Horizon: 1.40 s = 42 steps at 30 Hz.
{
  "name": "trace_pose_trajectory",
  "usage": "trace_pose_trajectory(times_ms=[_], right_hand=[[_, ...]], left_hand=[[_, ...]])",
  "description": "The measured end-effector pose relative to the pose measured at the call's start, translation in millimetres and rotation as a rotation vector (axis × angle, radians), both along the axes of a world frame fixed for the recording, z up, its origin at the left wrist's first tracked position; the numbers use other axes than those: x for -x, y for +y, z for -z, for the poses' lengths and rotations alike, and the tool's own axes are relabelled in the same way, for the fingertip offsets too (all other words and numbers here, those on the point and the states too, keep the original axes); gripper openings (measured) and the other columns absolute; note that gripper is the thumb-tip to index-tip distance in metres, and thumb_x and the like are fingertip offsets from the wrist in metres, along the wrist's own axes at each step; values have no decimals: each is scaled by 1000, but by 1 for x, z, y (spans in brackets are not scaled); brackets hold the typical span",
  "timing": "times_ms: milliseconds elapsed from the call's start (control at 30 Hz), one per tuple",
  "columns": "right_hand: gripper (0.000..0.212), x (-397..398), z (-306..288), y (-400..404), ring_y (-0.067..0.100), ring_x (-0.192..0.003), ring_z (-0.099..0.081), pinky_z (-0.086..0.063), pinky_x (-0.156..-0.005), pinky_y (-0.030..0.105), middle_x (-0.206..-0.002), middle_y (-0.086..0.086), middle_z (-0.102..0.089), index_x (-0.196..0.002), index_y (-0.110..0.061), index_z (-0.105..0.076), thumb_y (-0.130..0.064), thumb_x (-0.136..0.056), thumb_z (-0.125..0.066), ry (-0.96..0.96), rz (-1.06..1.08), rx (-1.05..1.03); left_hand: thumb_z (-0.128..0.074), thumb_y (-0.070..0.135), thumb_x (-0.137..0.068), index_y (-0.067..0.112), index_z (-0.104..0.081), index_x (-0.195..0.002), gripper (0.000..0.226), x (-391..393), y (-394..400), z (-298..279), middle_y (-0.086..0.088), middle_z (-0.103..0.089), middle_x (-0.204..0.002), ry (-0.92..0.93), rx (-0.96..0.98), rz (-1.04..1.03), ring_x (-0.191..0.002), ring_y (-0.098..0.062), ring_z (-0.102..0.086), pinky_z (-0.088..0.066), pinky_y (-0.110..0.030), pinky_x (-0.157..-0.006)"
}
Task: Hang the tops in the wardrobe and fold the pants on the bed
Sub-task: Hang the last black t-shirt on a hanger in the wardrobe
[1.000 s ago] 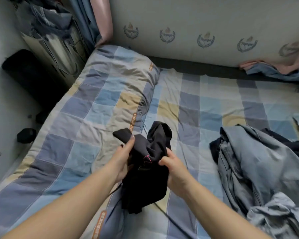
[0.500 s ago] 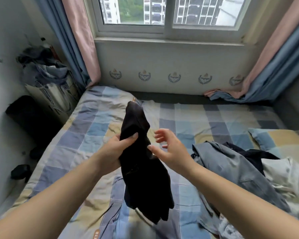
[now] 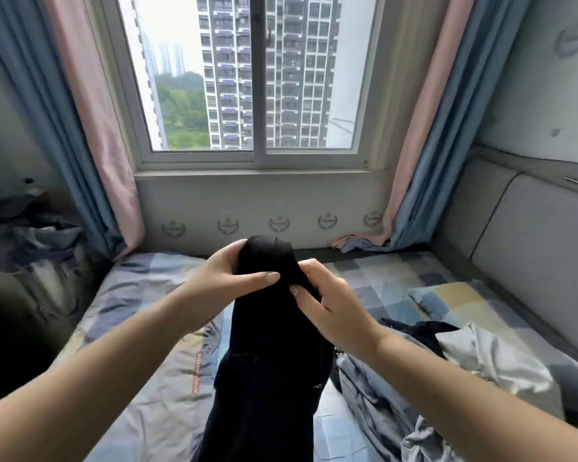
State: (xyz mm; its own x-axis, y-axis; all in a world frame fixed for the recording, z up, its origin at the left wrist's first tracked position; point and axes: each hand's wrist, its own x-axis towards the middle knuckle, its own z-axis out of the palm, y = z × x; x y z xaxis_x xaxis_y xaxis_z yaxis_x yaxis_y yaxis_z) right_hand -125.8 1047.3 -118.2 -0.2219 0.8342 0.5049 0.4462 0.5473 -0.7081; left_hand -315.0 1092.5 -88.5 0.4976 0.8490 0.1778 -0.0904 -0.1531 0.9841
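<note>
Black garment – both hands' grip clamped on it – above checked bed, window behind.

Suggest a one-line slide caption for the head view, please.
Both hands, left hand and right hand, hold a black garment up above the bed.

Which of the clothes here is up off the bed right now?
The black garment, gripped at its top by both hands; the grey-blue clothes lie heaped on the bed.
</note>
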Motion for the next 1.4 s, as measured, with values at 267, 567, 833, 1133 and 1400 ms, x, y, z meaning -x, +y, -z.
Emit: trace_pose_trajectory(times_ms=[267,567,833,1133,1400], right_hand=[[10,13,-61,-85,7,-68,-54,-42,-61,22,-76,-3,-59,-88,-8,-60,-6,-94,-52,-117,201,-141],[16,-4,-112,-217,-4,-67,-56,-37,-64,8,-72,-28,-56,-98,-18,-62,-7,-96,-51,-317,580,-107],[12,-26,-135,-346,0,-70,-57,-39,-65,11,-72,-22,-58,-95,-20,-66,-16,-96,-54,-343,865,-38],[15,-47,-140,-543,1,-72,-53,-42,-70,21,-79,-10,-55,-84,-19,-61,-26,-81,-74,-256,1307,62],[9,-44,-148,-711,6,-81,-67,-53,-78,23,-86,-8,-71,-90,-19,-68,-17,-82,-72,106,1445,141]], left_hand=[[-89,44,-52,46,-44,-132,92,4,-15,-68,3,-66,-123,124,-271,473,-112,-14,-62,-51,-25,-89],[-67,72,-63,37,-62,-73,36,-57,-87,-132,13,-55,-65,457,-725,804,-67,-8,-52,-41,-25,-64],[-46,40,-93,17,-57,-96,26,-131,-187,-168,6,-70,-84,782,-576,1222,-87,-16,-69,-56,-37,-86],[-70,26,-84,22,-63,-72,14,-220,-368,-179,11,-62,-60,237,-993,1057,-58,0,-54,-41,-12,-60],[-75,15,-79,25,-64,-70,17,-272,-567,-190,9,-66,-72,-191,-845,1118,-61,6,-59,-46,-8,-63]])
